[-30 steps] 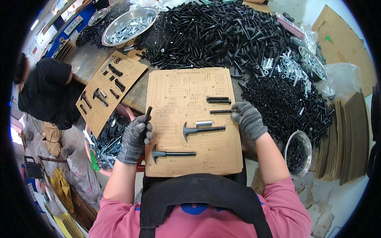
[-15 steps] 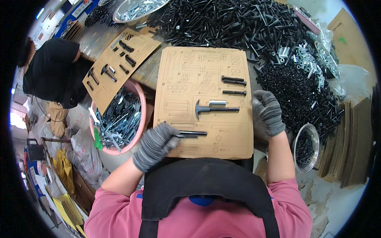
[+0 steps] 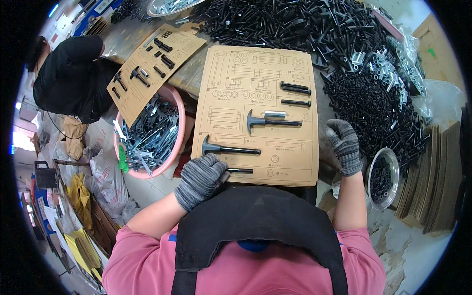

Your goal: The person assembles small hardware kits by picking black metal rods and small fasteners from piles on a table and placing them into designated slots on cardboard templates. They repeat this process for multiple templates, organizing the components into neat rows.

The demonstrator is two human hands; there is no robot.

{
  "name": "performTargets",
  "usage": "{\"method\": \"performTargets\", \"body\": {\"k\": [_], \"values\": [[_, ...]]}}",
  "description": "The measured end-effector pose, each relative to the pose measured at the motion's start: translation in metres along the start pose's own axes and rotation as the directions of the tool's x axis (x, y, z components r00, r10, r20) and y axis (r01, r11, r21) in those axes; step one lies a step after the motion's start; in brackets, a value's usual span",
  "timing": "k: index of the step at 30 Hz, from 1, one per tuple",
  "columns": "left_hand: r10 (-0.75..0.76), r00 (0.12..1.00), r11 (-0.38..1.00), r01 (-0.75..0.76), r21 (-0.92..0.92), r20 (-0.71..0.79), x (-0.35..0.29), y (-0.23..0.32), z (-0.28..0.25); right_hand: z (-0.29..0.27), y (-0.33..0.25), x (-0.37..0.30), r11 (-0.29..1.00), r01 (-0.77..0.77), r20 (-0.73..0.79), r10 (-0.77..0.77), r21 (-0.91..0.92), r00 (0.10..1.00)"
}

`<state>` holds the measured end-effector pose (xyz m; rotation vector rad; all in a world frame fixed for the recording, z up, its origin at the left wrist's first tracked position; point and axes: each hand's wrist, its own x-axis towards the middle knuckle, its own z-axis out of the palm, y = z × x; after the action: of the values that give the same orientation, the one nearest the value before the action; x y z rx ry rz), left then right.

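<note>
A slim black metal rod (image 3: 241, 170) lies crosswise, free end pointing right, over a brown printed cardboard sheet's (image 3: 297, 169) lower edge. The gray-gloved left hand's (image 3: 204, 176) grip pinches its left end; whether the gray-gloved right hand's (image 3: 344, 146) grip is closed cannot be told. Black hardware (image 3: 275, 29) heaps the gray tabletop (image 3: 183, 78).

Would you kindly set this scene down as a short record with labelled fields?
Left hand: grey-gloved, holding a black bolt near the bottom of the cardboard sheet
Right hand: grey-gloved, off the sheet's right edge, nothing visible in it
On sheet: two T-shaped parts, silver tube, other bolts
Left side: pink basin of metal parts
Beyond sheet: heap of black parts
</note>
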<state>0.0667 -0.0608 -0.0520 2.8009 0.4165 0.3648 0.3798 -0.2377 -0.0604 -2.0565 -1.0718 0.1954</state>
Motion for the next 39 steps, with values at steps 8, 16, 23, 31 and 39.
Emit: {"method": "performTargets", "body": {"k": [8,16,23,31,39], "values": [[-0.068,0.996,0.995,0.064,-0.073,-0.056,0.016,0.013,-0.024,-0.029,0.024,-0.033,0.991,-0.124,-0.067,0.121,-0.048,0.99],[0.17,0.984,0.909,-0.178,-0.376,-0.055,0.114,0.039,-0.012,-0.031,0.042,-0.017,0.811,-0.271,-0.119,0.245,-0.519,0.962],[0.323,0.935,0.933,-0.288,-0.215,0.148,0.25,0.076,0.061,-0.027,0.031,0.016,0.692,-0.281,0.008,0.383,-0.665,0.924],[0.32,0.859,0.915,-0.39,0.105,0.4,0.314,0.109,0.117,-0.024,0.047,0.027,0.71,-0.19,0.09,0.337,-0.678,0.937],[0.311,0.769,0.939,-0.339,-0.056,0.559,0.326,0.115,0.093,-0.031,0.052,0.024,0.787,-0.15,0.084,0.248,-0.599,0.965]]}}
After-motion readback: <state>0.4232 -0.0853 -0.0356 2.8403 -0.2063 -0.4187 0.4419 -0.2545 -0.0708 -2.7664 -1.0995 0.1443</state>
